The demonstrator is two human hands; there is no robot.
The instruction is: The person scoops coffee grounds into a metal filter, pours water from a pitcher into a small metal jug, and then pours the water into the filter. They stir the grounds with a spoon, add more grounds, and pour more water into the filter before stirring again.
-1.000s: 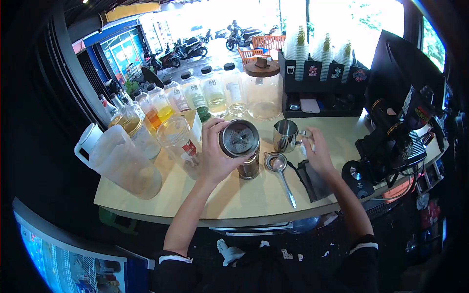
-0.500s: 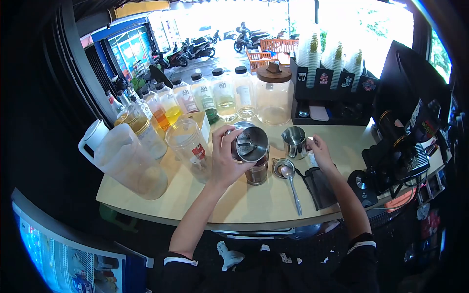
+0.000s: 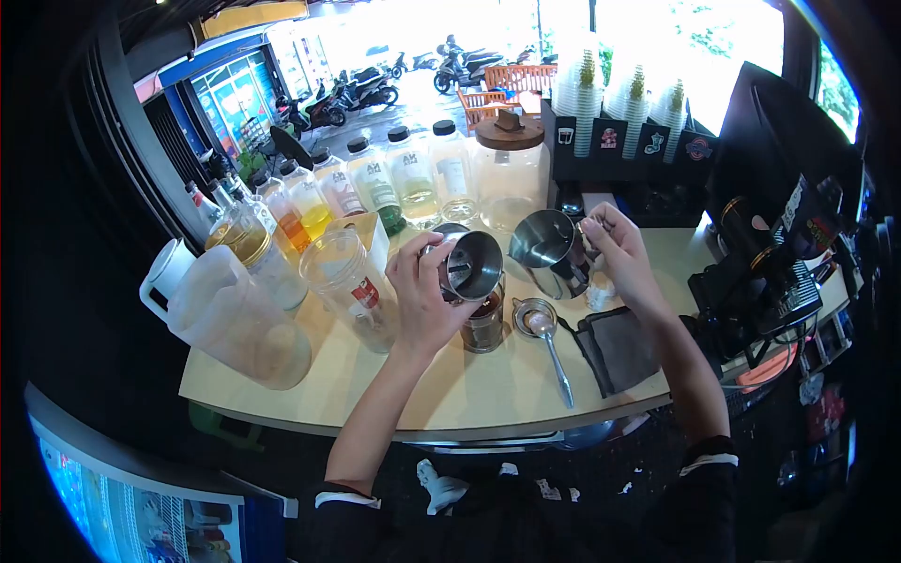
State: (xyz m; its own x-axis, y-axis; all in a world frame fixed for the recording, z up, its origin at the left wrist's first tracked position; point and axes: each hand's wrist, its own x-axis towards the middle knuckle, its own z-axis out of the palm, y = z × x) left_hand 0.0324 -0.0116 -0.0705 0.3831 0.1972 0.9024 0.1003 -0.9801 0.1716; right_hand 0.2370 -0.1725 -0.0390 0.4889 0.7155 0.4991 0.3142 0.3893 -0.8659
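My left hand is wrapped round a steel cup, tilted so that its mouth faces me. Just below it stands a clear glass with something dark brown inside, partly hidden by the cup. My right hand grips a steel milk pitcher at its handle side. The pitcher is tipped, its wide mouth turned up and toward the left, close to the cup. A long-handled spoon rests with its bowl on a small round metal dish in front of the pitcher.
A dark folded cloth lies at the right. Left of my left hand stand a clear plastic jug and a large cloudy pitcher. Several bottles and a wooden-lidded jar line the back. A black machine is at the right.
My right hand has raised the milk pitcher from the counter and tipped it toward the left. My left hand still holds the steel cup above the glass, slightly more tilted.
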